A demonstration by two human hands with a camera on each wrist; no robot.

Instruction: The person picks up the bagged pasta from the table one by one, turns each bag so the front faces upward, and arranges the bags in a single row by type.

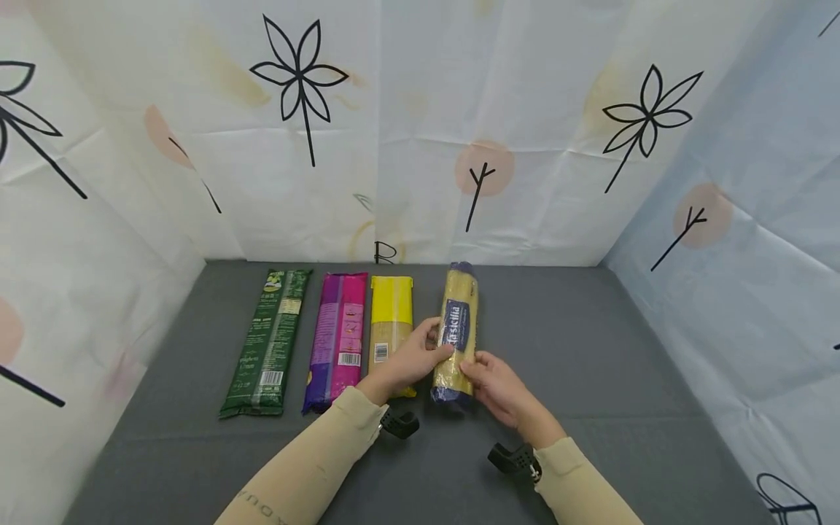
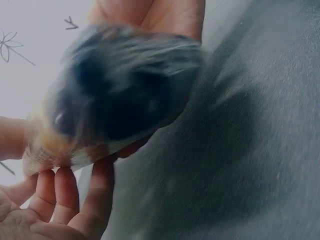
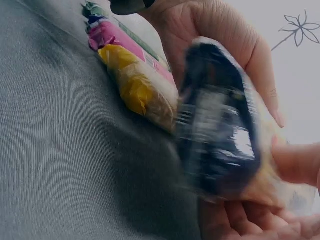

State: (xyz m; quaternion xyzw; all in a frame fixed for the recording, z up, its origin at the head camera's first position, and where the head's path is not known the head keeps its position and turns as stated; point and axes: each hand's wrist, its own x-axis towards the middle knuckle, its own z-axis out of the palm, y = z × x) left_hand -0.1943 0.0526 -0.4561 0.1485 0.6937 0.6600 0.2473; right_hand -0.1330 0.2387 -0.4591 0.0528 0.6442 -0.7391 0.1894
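Both hands hold a clear-wrapped pack of spaghetti (image 1: 464, 292) with a dark blue label and dark blue ends. My left hand (image 1: 410, 359) grips its left side around the middle, thumb over the front. Lower down on the right, my right hand (image 1: 504, 390) pinches the pack near its bottom end. The pack's blue end, blurred, fills much of the left wrist view, with fingers beneath it. A yellow pasta pack (image 1: 392, 302) lies just left of the held one, partly behind my left hand and wrist.
Left of the yellow pack lie a pink and purple pack (image 1: 337, 328) and a longer dark green pack (image 1: 265, 343), side by side. All rest on a grey cloth-covered table (image 1: 558, 328). White patterned sheets (image 1: 420, 109) rise at the back and both sides.
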